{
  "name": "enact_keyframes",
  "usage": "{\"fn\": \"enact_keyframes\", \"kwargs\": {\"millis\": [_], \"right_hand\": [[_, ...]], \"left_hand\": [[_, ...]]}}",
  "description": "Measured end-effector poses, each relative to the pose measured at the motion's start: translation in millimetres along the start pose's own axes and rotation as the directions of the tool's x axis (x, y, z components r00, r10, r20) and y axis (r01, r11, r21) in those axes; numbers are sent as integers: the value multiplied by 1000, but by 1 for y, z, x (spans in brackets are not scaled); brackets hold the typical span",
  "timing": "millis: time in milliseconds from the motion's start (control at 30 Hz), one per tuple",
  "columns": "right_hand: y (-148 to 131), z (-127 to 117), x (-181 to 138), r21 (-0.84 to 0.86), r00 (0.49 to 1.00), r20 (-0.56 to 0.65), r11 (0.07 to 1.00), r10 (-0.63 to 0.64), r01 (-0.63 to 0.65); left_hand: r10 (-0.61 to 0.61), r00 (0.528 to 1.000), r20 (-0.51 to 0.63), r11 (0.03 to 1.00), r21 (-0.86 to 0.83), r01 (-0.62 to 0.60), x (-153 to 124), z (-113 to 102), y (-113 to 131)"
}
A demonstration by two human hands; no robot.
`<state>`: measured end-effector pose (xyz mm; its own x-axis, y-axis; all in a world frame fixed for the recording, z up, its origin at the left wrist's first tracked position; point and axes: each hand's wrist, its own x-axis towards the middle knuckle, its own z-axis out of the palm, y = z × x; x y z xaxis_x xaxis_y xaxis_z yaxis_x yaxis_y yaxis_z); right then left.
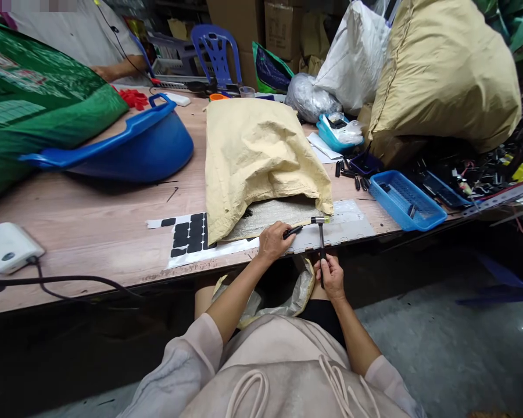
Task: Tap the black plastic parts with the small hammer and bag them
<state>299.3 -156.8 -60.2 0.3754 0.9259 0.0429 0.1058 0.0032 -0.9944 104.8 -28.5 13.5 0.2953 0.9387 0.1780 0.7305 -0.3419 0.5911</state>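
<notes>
My right hand (331, 277) is closed round the black grip of a small hammer (321, 238). The hammer's silver head lies just above a grey-white plate (348, 223) at the table's front edge. Across from it, my left hand (272, 241) is closed on a small black elongated part (292, 232), whose far end points toward the hammer. A tan sack (261, 151) lies on the table with its mouth facing me, right behind my hands. Under its left corner is a white sheet with black stickers (189, 235). Another open sack (294, 302) hangs at my lap below the edge.
A blue basin (135, 145) and a green sack (30, 110) stand left, with a white box (9, 248) and cable in front. To the right are a blue basket (407, 200), loose black parts and a large full sack (448, 75). A person's arm (124, 67) shows behind.
</notes>
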Motion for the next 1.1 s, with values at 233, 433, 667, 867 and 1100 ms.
{"fn": "enact_keyframes", "kwargs": {"millis": [233, 433, 667, 867, 1100], "right_hand": [[1, -1, -9, -127, 997, -68, 991, -43, 34], [-19, -2, -11, -331, 963, -59, 915, -262, 229], [-21, 0, -13, -343, 965, -23, 908, -263, 239], [-20, 6, -17, -310, 966, -4, 919, -259, 245], [-9, 0, -14, -155, 998, -57, 987, -38, 29]], "left_hand": [[-38, 999, 32, 997, -72, 41, 1, -3, -2], [-51, 998, 38, 996, -77, 54, 3, -4, -1], [-61, 998, 34, 995, -83, 64, 4, -2, -2], [-70, 997, 38, 994, -83, 73, 4, -2, -2], [-73, 997, 38, 993, -93, 76, 4, -4, -1]]}}
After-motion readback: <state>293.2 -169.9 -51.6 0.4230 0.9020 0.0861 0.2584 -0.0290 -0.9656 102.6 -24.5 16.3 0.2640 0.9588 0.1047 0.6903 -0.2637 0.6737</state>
